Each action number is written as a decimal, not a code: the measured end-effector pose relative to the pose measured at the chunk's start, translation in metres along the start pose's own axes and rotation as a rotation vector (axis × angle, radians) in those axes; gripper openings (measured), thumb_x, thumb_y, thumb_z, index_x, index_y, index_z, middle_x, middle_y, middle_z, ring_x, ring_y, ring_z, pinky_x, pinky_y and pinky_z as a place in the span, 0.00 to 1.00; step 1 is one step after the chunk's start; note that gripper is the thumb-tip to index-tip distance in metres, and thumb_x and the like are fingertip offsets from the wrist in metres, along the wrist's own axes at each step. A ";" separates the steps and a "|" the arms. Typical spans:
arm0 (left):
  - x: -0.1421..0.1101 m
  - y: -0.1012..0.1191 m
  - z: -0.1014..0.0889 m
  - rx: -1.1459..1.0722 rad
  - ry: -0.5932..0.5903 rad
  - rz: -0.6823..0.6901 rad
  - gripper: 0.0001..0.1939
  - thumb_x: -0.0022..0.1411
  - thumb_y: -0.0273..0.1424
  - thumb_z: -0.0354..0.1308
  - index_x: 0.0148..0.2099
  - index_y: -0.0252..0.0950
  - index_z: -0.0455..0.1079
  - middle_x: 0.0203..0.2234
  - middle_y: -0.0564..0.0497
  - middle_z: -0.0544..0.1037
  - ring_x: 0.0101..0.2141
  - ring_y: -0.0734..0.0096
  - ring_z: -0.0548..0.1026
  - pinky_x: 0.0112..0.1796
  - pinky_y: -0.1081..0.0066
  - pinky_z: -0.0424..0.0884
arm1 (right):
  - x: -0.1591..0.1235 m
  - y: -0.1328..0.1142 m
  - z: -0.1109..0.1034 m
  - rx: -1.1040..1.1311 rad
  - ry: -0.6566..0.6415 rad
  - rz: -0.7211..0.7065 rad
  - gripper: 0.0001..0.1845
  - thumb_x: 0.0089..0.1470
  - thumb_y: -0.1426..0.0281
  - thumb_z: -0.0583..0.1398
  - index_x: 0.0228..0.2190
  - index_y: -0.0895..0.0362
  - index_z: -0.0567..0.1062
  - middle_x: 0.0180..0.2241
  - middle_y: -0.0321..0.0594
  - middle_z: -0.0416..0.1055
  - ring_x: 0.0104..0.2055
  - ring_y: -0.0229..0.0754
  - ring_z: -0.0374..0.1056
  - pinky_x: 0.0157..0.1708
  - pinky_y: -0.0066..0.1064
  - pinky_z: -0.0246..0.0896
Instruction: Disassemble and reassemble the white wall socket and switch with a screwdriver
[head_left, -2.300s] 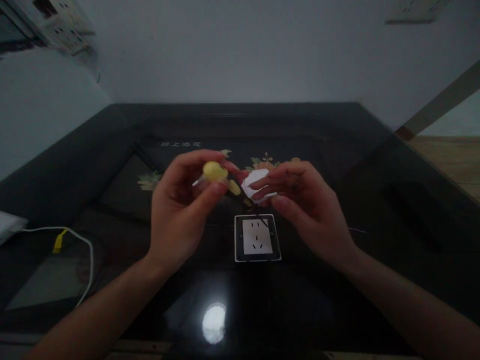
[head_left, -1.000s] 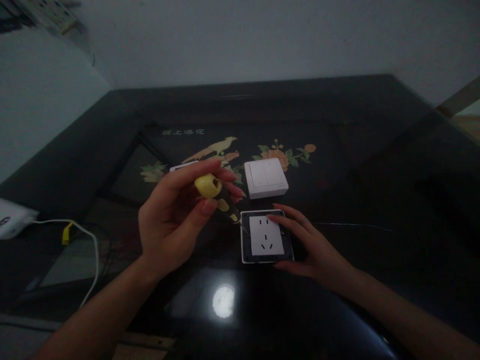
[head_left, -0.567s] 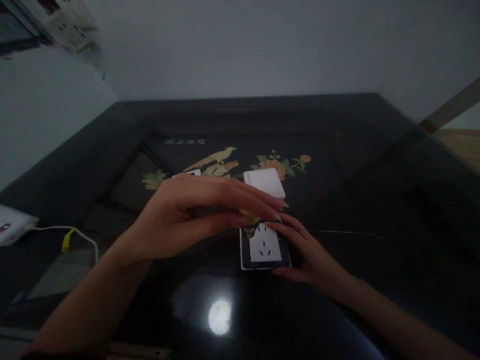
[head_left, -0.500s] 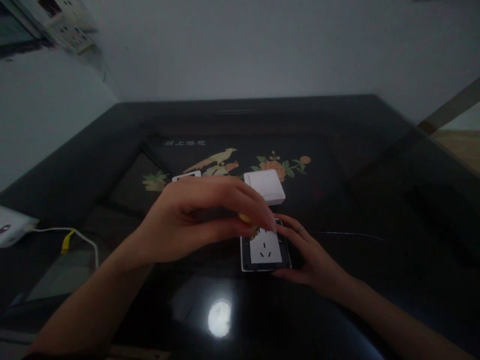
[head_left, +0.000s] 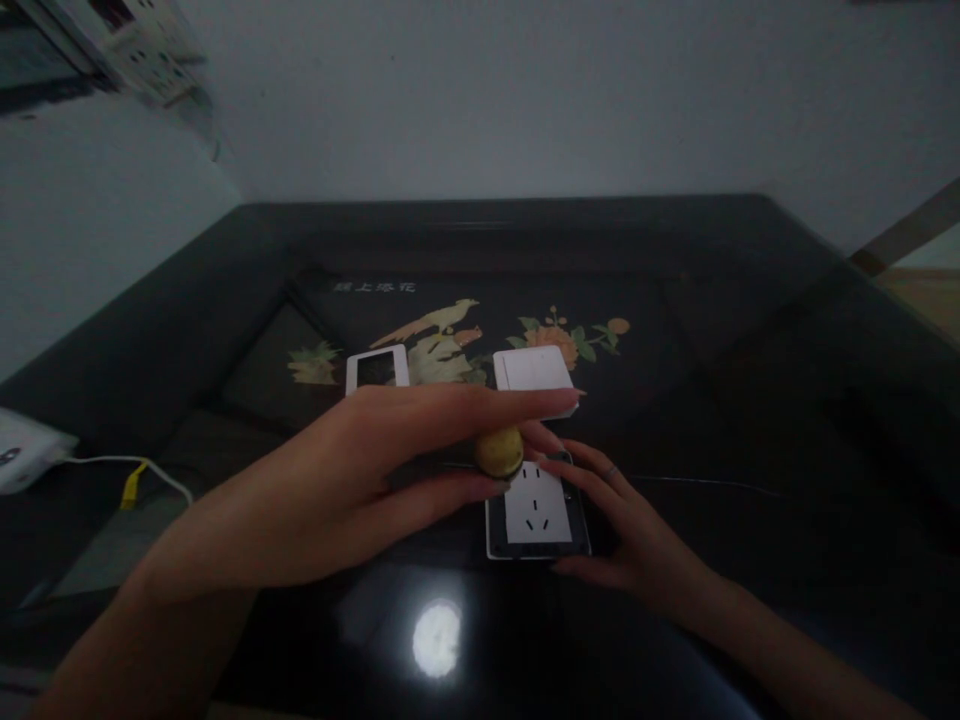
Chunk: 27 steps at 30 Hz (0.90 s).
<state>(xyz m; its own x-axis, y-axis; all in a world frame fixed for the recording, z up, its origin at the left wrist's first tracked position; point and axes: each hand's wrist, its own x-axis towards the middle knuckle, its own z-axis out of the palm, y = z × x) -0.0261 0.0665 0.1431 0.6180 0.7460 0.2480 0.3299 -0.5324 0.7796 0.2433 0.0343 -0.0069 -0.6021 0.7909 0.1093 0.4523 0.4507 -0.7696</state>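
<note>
A white socket panel (head_left: 538, 510) on a dark mounting plate lies at the middle of the black table, with a thin white rim around it. My right hand (head_left: 619, 515) grips its right side, fingers at the upper edge and thumb at the lower corner. Over the panel's upper left, my left hand (head_left: 420, 430) has its thumb and fingers around a screwdriver (head_left: 500, 452); only the rounded yellow handle end shows, and its tip is hidden. One finger of that hand stretches out straight. Just behind is a white switch (head_left: 531, 370), partly covered by the left hand.
A white rectangular frame (head_left: 409, 368) lies beyond my left hand. At the left edge a white device (head_left: 30, 450) trails a white cable with a yellow tag (head_left: 133, 486). The glossy tabletop (head_left: 712, 300) bears a bird and flower picture; power strips (head_left: 154, 65) hang upper left.
My left fingers have loosened and spread around the screwdriver, uncovering its yellow handle end. More of the white frame behind now shows. My right hand keeps its hold on the socket panel.
</note>
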 end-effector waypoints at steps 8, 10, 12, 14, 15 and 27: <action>-0.002 -0.004 0.019 0.597 0.196 0.170 0.22 0.68 0.33 0.58 0.62 0.41 0.67 0.44 0.49 0.80 0.43 0.67 0.80 0.45 0.71 0.77 | -0.001 0.002 0.000 -0.036 0.007 -0.032 0.43 0.53 0.64 0.67 0.64 0.40 0.52 0.67 0.48 0.48 0.67 0.59 0.54 0.59 0.56 0.62; -0.005 0.002 0.015 0.559 0.103 0.128 0.25 0.71 0.29 0.51 0.68 0.39 0.57 0.56 0.46 0.75 0.55 0.65 0.74 0.54 0.68 0.73 | -0.001 0.003 -0.001 -0.039 -0.002 -0.022 0.43 0.53 0.64 0.67 0.64 0.40 0.52 0.67 0.48 0.48 0.67 0.59 0.54 0.59 0.56 0.62; -0.007 0.008 0.009 0.493 0.020 0.112 0.25 0.72 0.26 0.46 0.69 0.38 0.54 0.59 0.47 0.72 0.58 0.67 0.71 0.57 0.70 0.70 | -0.001 0.003 -0.001 -0.040 -0.007 -0.018 0.44 0.53 0.64 0.67 0.64 0.39 0.52 0.67 0.48 0.48 0.68 0.59 0.54 0.60 0.55 0.61; -0.008 0.011 0.005 0.458 -0.014 0.120 0.22 0.73 0.27 0.48 0.67 0.41 0.59 0.54 0.51 0.77 0.52 0.72 0.76 0.54 0.74 0.72 | -0.001 0.003 -0.001 -0.038 -0.006 -0.020 0.44 0.53 0.65 0.67 0.64 0.38 0.52 0.67 0.47 0.47 0.68 0.58 0.54 0.60 0.55 0.61; -0.008 0.011 0.005 0.454 0.000 0.138 0.20 0.72 0.29 0.51 0.64 0.42 0.63 0.50 0.53 0.79 0.47 0.74 0.79 0.51 0.76 0.73 | -0.001 0.002 -0.001 -0.038 -0.005 -0.021 0.44 0.53 0.65 0.67 0.64 0.38 0.51 0.67 0.47 0.47 0.68 0.58 0.53 0.60 0.55 0.61; -0.007 0.011 0.003 0.507 -0.057 0.241 0.20 0.72 0.26 0.47 0.64 0.35 0.61 0.54 0.49 0.77 0.51 0.73 0.77 0.52 0.76 0.74 | -0.001 0.002 0.000 -0.038 0.008 -0.033 0.43 0.53 0.63 0.67 0.64 0.41 0.53 0.67 0.47 0.49 0.67 0.56 0.55 0.60 0.52 0.62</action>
<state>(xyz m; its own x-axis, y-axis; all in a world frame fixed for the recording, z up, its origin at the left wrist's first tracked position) -0.0251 0.0541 0.1481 0.7515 0.5638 0.3425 0.4674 -0.8215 0.3267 0.2451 0.0347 -0.0088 -0.6115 0.7789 0.1392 0.4572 0.4914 -0.7413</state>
